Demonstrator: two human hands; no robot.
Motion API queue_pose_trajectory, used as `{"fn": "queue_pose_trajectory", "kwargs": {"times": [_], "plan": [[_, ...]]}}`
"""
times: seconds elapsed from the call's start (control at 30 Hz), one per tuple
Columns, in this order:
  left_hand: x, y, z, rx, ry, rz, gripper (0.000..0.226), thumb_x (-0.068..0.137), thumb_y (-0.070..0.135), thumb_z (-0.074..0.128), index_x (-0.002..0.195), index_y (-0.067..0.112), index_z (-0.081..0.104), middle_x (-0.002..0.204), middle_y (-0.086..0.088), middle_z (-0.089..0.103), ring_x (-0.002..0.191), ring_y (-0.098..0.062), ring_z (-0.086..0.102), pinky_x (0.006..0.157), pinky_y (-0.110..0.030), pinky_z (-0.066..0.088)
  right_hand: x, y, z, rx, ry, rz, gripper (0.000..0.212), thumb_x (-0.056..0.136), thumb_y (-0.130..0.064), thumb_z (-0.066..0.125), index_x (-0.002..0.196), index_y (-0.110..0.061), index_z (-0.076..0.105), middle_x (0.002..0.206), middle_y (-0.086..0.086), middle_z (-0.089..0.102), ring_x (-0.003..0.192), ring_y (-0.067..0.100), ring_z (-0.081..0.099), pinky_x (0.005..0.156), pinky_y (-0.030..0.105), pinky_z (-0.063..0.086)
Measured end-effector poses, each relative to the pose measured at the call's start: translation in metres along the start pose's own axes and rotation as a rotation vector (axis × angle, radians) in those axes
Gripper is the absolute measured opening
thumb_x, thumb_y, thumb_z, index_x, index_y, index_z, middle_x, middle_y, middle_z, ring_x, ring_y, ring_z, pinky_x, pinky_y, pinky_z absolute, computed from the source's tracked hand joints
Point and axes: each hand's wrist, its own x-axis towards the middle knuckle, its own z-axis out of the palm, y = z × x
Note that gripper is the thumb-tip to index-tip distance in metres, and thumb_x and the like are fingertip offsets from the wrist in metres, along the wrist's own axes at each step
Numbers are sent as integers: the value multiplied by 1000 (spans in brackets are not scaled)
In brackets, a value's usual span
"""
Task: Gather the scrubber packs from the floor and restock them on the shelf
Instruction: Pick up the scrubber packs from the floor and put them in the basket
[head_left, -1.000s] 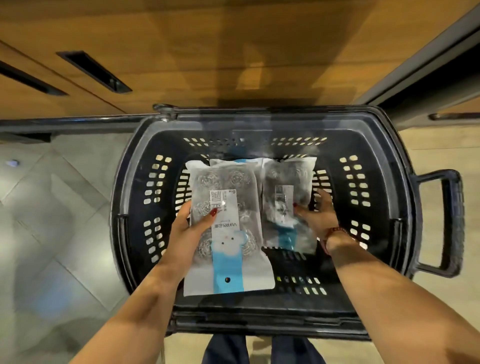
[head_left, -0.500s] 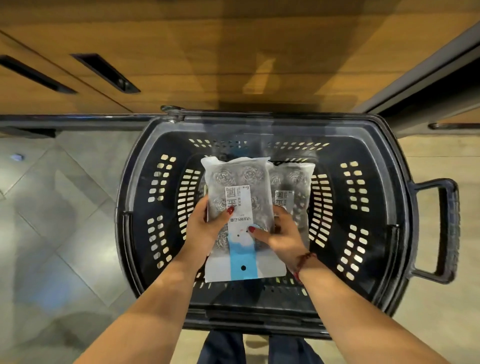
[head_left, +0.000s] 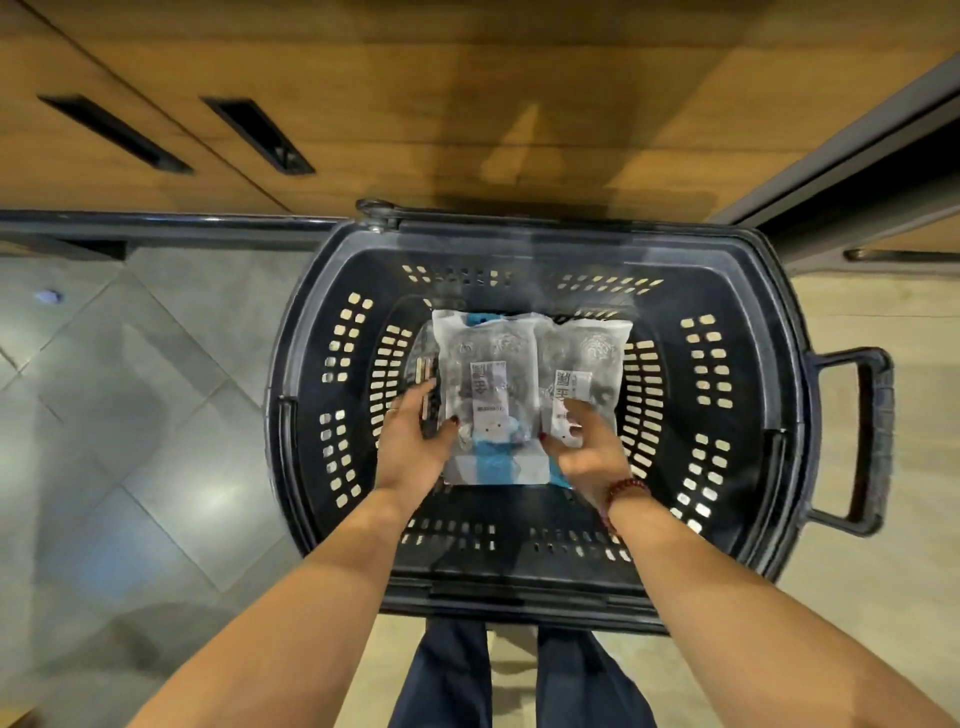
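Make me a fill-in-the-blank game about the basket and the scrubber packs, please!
1. The left pack and the right pack lie side by side in a basket coloured ____.
2. The bead bracelet is on the ____ wrist.
3. The left hand holds the left pack, whose stripe is coloured ____.
Missing words: black; right; blue.
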Motion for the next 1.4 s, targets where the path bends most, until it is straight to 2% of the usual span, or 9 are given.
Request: {"fn": "queue_pose_trajectory", "kwargs": {"times": [0.1, 0.17, 0.23, 0.33, 0.5, 0.67, 0.93, 1.07, 1.4], "plan": [[-30, 21, -19, 70, 27, 114, 51, 86, 8, 69, 134, 17, 54, 134, -3, 51, 127, -18, 45, 103, -7, 26, -38, -18, -30, -44, 101, -51, 44, 86, -19, 69, 127, -12, 54, 121, 3, 58, 115, 20, 54, 97, 28, 41], [-56, 43, -36, 162, 18, 280, 52, 85, 11, 70, 134, 16, 53, 132, -4, 50, 125, -17, 42, 102, -2, 22, -67, -33, -53, -101, 170, -136, 41, 83, -19, 67, 122, -14, 57, 115, 0, 59, 109, 19, 58, 98, 32, 46], [-87, 75, -56, 326, -28, 408, 55, 86, 21, 69, 138, 17, 50, 139, -5, 48, 131, -22, 39, 112, -22, 28, -110, -53, -81, -129, 231, -172, 40, 81, -19, 69, 119, -13, 59, 116, 5, 59, 109, 22, 56, 99, 35, 46], [-122, 113, -70, 489, -47, 552, 57, 85, 32, 68, 137, 17, 51, 139, -7, 49, 130, -30, 42, 109, -43, 37, -160, -70, -108, -294, 303, -260, 41, 82, -24, 70, 118, -10, 60, 117, 10, 59, 112, 29, 53, 95, 34, 42], [-196, 186, -87, 596, -80, 892, 50, 81, 31, 70, 127, 14, 60, 132, -15, 56, 121, -38, 52, 97, -51, 47, -266, -78, -157, -350, 444, -301, 49, 83, -32, 68, 127, -15, 55, 126, 6, 58, 118, 28, 52, 98, 38, 41], [-261, 255, -74, 603, -128, 1161, 51, 82, 28, 71, 130, 15, 59, 133, -11, 56, 123, -35, 51, 97, -50, 46, -351, -52, -208, -335, 637, -277, 53, 86, -36, 64, 133, -17, 51, 134, 5, 54, 123, 28, 49, 102, 40, 39], [-358, 352, 12, 665, -195, 1501, 51, 80, 28, 72, 127, 12, 61, 124, -10, 62, 115, -31, 57, 93, -43, 50, -447, 39, -300, -138, 940, -141, 54, 89, -42, 61, 137, -21, 47, 142, 1, 48, 131, 23, 42, 110, 37, 31], [-411, 391, 81, 655, -216, 1566, 51, 84, 36, 63, 130, 15, 59, 127, -8, 61, 118, -30, 54, 93, -43, 51, -482, 107, -358, -82, 1027, -83, 52, 89, -40, 62, 135, -18, 49, 139, 1, 50, 129, 23, 42, 108, 37, 33], [-516, 444, 238, 649, -340, 1622, 50, 86, 33, 69, 132, 17, 58, 125, -3, 61, 118, -26, 54, 98, -40, 46, -544, 255, -469, 150, 1200, 114, 52, 86, -35, 67, 132, -13, 53, 129, 6, 57, 123, 25, 47, 101, 34, 35]]}}
